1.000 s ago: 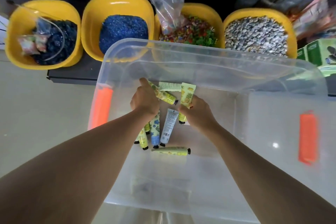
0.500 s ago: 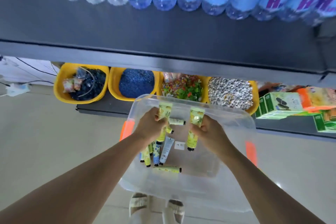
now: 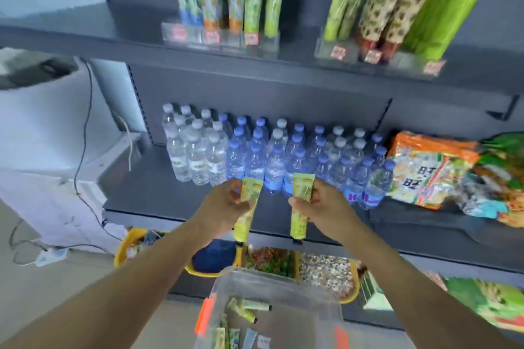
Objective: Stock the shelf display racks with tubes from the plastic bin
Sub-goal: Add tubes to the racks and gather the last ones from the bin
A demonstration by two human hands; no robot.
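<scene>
Yellow tubes [image 3: 246, 211] in both hands [image 3: 224, 207]

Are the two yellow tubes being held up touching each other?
Apart. The head view shows the left tube and right tube with water bottles visible in the gap between them.

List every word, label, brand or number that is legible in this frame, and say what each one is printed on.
"旺" twice, one above the other: orange snack bag on the middle shelf.
"H": purple letter on the labels of the front right water bottles; the rest is blurred.
Red price tags on the display racks: unreadable.
Held tubes, left hand and right hand: print blurred.
</scene>
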